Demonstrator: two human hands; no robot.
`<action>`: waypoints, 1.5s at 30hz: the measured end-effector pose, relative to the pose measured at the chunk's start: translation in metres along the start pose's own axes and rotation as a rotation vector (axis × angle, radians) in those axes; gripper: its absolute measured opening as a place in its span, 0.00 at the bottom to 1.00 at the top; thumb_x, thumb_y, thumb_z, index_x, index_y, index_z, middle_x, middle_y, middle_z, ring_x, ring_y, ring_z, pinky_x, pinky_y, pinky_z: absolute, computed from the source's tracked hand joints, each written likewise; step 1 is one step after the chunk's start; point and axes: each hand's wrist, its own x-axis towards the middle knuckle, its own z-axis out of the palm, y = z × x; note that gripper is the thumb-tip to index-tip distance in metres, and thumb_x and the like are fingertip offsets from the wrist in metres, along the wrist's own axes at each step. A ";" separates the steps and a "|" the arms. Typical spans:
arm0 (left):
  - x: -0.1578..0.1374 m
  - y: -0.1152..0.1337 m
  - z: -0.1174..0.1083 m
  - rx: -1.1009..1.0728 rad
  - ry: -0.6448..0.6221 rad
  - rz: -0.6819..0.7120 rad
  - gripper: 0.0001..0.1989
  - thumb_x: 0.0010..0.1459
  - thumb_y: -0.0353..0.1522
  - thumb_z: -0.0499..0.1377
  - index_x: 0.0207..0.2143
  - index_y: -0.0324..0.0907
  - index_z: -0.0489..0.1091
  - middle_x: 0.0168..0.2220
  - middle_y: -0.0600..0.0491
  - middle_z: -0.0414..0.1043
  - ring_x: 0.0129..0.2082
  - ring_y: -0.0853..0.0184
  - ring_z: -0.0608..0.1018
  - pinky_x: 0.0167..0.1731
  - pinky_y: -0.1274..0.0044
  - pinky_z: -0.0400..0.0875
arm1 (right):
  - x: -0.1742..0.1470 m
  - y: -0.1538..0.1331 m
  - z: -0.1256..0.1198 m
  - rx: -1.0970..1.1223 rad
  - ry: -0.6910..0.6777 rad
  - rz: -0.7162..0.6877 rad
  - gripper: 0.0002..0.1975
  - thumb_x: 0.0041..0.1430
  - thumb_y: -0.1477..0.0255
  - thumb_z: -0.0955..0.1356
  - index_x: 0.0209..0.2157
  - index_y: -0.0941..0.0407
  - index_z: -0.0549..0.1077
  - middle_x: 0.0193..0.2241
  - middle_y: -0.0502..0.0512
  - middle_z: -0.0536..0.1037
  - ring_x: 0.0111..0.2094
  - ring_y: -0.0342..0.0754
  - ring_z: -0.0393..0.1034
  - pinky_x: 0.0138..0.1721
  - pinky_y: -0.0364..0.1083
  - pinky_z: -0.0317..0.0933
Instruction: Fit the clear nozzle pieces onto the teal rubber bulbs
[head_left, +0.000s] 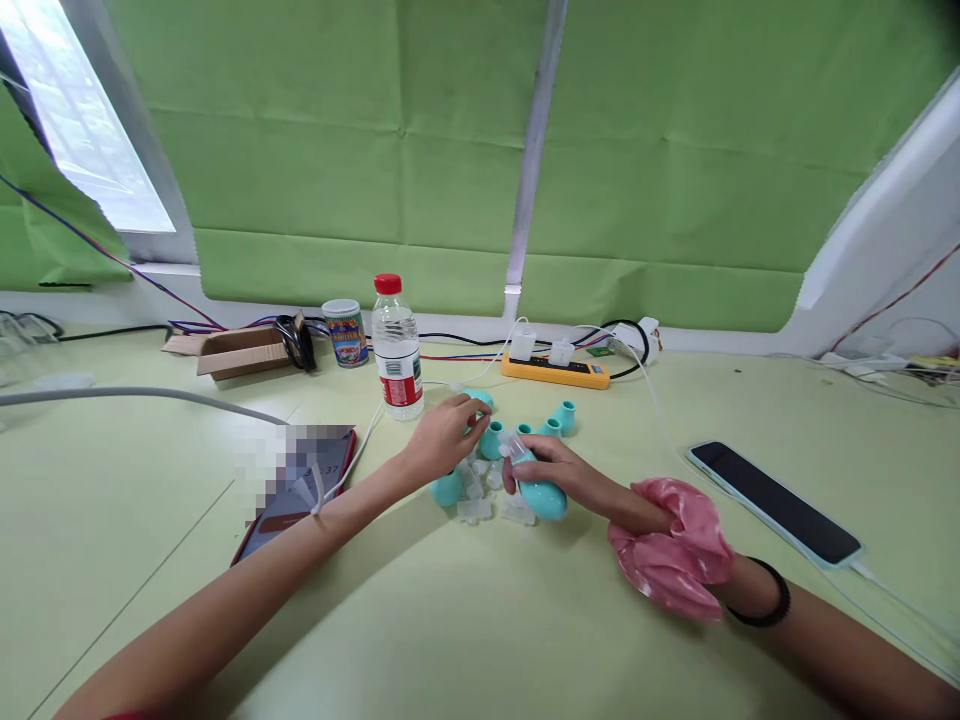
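My right hand is wrapped round a teal rubber bulb with a clear plastic nozzle, tilted so the nozzle points up and left. To its left is my left hand, its thumb and fingertips drawn together just above the teal parts. Whether anything is pinched there is too small to make out. Several teal bulbs, such as one standing with its opening up, lie between and behind the hands. Beneath them are clear plastic pieces, and another teal bulb lies under my left wrist.
A water bottle and a can stand behind my left hand, near an open cardboard box. An orange power strip has chargers plugged in. Phones lie at left and right, with cables attached.
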 end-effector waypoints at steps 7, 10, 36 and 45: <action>-0.009 0.034 -0.022 -0.770 0.060 -0.052 0.05 0.47 0.29 0.56 0.23 0.36 0.69 0.22 0.54 0.68 0.24 0.72 0.69 0.21 0.83 0.63 | -0.003 0.001 0.008 0.245 0.161 -0.143 0.09 0.52 0.67 0.62 0.29 0.60 0.65 0.23 0.51 0.65 0.24 0.42 0.59 0.25 0.42 0.54; -0.012 0.044 -0.028 -0.796 0.106 -0.017 0.04 0.44 0.29 0.60 0.23 0.36 0.70 0.23 0.53 0.69 0.25 0.72 0.70 0.22 0.82 0.65 | -0.010 -0.005 0.014 0.272 0.179 -0.188 0.09 0.52 0.67 0.61 0.26 0.59 0.63 0.21 0.50 0.64 0.22 0.41 0.57 0.23 0.42 0.53; -0.017 0.038 -0.015 0.308 0.415 0.709 0.07 0.55 0.23 0.47 0.33 0.33 0.64 0.27 0.46 0.68 0.28 0.67 0.67 0.22 0.76 0.66 | -0.010 -0.010 0.032 0.785 0.268 0.085 0.11 0.49 0.66 0.61 0.20 0.59 0.62 0.16 0.50 0.65 0.17 0.41 0.59 0.19 0.41 0.52; -0.012 0.040 -0.016 0.010 0.344 0.593 0.06 0.55 0.24 0.48 0.28 0.37 0.62 0.25 0.50 0.67 0.27 0.70 0.65 0.26 0.77 0.65 | -0.009 -0.008 0.031 0.590 0.277 -0.008 0.10 0.49 0.66 0.61 0.21 0.58 0.61 0.15 0.49 0.64 0.15 0.41 0.57 0.18 0.42 0.51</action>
